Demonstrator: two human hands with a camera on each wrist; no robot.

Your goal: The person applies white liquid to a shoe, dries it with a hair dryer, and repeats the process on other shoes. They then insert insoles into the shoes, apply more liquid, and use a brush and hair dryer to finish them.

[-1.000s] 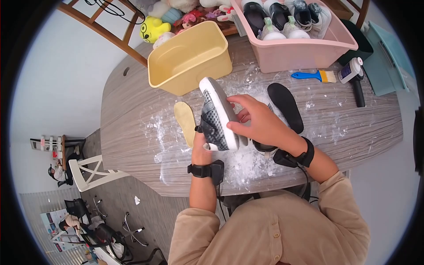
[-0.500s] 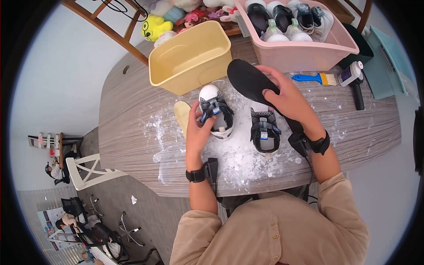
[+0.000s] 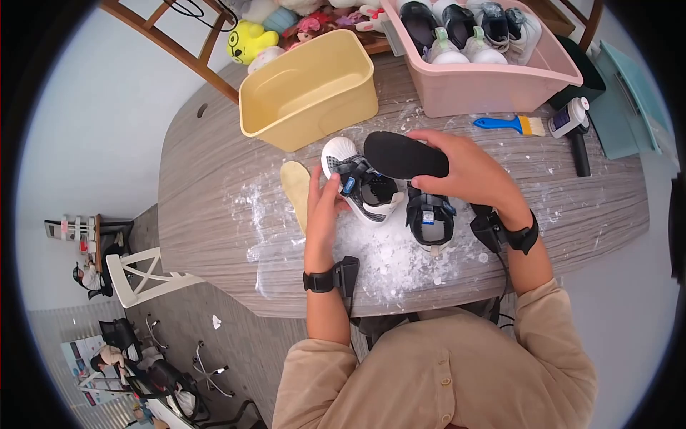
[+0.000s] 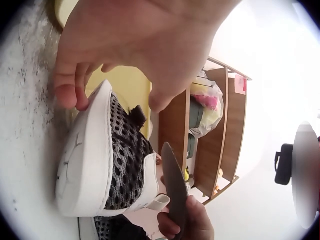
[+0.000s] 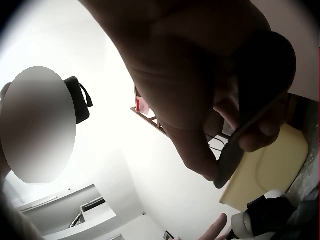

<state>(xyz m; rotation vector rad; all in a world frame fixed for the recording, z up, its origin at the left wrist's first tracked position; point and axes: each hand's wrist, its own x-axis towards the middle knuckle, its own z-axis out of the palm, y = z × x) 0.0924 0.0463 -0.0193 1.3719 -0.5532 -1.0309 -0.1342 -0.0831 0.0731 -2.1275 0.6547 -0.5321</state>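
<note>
The right hand (image 3: 468, 171) pinches a black insole (image 3: 405, 155) between thumb and fingers, above and between two shoes. In the right wrist view the thumb and fingers clasp the dark insole (image 5: 232, 155). A white and dark mesh shoe (image 3: 363, 187) stands tilted on the powdery table, and the left hand (image 3: 323, 214) is at its left side. From the left wrist view, the left hand (image 4: 135, 45) arches with spread thumb and fingers beside the mesh shoe (image 4: 125, 155); whether the fingertips touch it is unclear. The second shoe (image 3: 430, 218) stands to the right, partly under the right hand.
A yellow insole (image 3: 294, 187) lies left of the left hand. Behind stand a yellow bin (image 3: 309, 107) and a pink bin (image 3: 493, 89) of shoes. A blue brush (image 3: 509, 125) and a white bottle (image 3: 569, 118) lie at the right. White powder covers part of the table (image 3: 207, 236).
The shoe formerly held up now stands on the table, turned with its heel toward the right. The right hand has picked up the black insole and brought it lower and left, toward that shoe.
</note>
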